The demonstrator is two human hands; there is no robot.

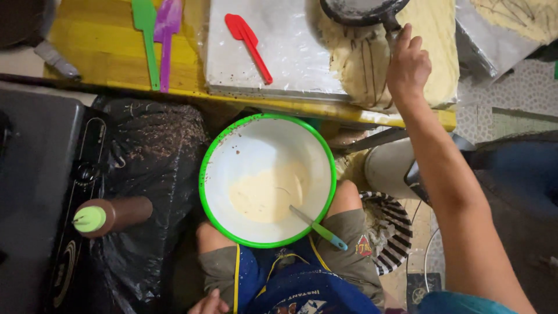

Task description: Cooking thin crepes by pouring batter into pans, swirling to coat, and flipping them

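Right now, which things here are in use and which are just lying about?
In use:
right hand on the dark pan
thin pancake
batter bowl with spoon

Lying about:
red spatula
green spatula
purple spatula
brown squeeze bottle

The bowl is white inside with a bright green rim and holds pale cream batter, and the spoon in it has a teal handle. On the yellow table lie a green spatula, a purple spatula and a red spatula, the red one on a white board speckled with brown crumbs beside a cream crepe streaked with dark brown lines. The squeeze bottle is brown with a light green cap, and the apron is dark blue with yellow edging.
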